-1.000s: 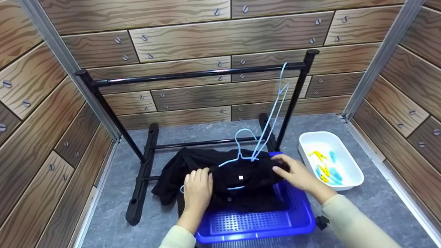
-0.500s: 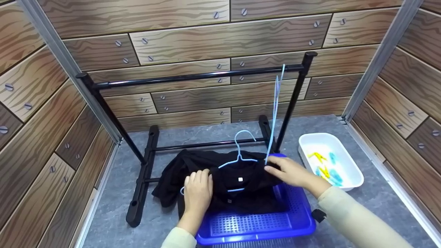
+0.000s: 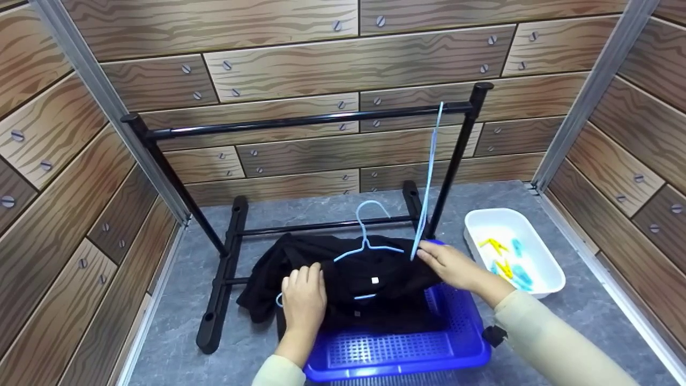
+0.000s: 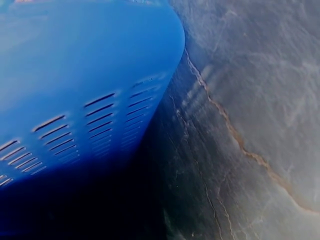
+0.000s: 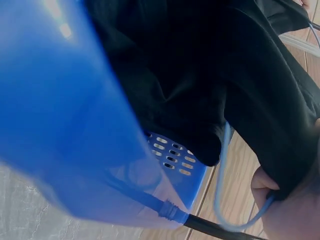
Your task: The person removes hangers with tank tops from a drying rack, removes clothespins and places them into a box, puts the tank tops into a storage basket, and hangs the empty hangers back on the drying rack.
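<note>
A black shirt point(image 3: 396, 276) with a small white neck label lies over the blue basket point(image 3: 396, 364). Out of its collar rises the hook of a light blue hanger point(image 3: 365, 241); part of its lower bar shows inside the neck. My left hand point(image 3: 304, 295) grips the cloth at the left shoulder, where a blue hanger end peeks out. At the right shoulder, my right hand point(image 3: 450, 265) pinches the cloth; in the right wrist view the thumb point(image 5: 264, 184) presses the shirt beside a blue wire loop point(image 5: 220, 195). The left wrist view holds only basket wall and floor.
Behind the basket stands a black clothes rack point(image 3: 300, 122). A bare blue hanger point(image 3: 429, 182) hangs near its right end, its lower end beside my right hand. A white tub point(image 3: 546, 257) at right holds yellow and blue clothes pegs. More black cloth lies in the basket.
The bare hanger on the rack has swung edge-on. My right hand has shifted slightly left, and its fingers have closed on the cloth. My left hand and the shirt's hanger have moved slightly left.
</note>
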A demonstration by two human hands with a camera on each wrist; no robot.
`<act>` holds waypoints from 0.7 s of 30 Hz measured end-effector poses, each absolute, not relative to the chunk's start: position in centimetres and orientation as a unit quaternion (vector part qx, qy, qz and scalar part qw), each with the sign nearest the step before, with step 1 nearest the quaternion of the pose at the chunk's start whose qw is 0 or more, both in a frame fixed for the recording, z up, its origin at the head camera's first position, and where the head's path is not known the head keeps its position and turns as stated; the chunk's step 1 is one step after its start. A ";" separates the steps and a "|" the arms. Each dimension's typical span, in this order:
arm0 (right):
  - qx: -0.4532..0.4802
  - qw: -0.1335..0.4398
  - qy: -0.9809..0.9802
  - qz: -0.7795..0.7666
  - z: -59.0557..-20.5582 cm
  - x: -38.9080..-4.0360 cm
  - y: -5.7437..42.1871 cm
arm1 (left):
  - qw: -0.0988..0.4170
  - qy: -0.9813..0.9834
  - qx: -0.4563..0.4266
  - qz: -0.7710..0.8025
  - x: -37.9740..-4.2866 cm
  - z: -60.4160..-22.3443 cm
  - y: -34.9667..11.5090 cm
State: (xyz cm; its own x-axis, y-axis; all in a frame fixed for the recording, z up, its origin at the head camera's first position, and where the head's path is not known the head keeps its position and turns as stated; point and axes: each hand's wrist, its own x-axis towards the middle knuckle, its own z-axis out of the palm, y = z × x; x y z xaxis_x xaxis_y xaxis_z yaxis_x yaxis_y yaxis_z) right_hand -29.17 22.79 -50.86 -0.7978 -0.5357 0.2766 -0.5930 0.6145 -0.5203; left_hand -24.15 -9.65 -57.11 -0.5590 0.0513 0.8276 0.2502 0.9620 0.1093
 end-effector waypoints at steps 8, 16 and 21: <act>0.279 0.053 -0.908 0.308 -51.4 -29.4 24.0 | 0.464 -0.876 -0.054 -0.122 -24.0 -57.0 -9.9; 0.267 0.073 -0.905 0.324 -52.2 -30.0 24.9 | 0.469 -0.873 -0.041 -0.124 -24.1 -57.1 -9.8; 0.248 0.098 -0.905 0.331 -52.4 -30.2 25.1 | 0.473 -0.871 -0.037 -0.128 -24.0 -57.2 -10.0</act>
State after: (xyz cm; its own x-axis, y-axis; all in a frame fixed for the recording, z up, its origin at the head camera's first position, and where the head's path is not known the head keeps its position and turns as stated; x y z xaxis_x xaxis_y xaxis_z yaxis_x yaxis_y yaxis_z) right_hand -30.15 25.14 -52.35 -0.8582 -0.3837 0.3411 -0.5132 0.6588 -0.5501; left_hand -24.00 -9.98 -57.19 -0.5496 -0.0571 0.8335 0.1859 0.9643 0.1886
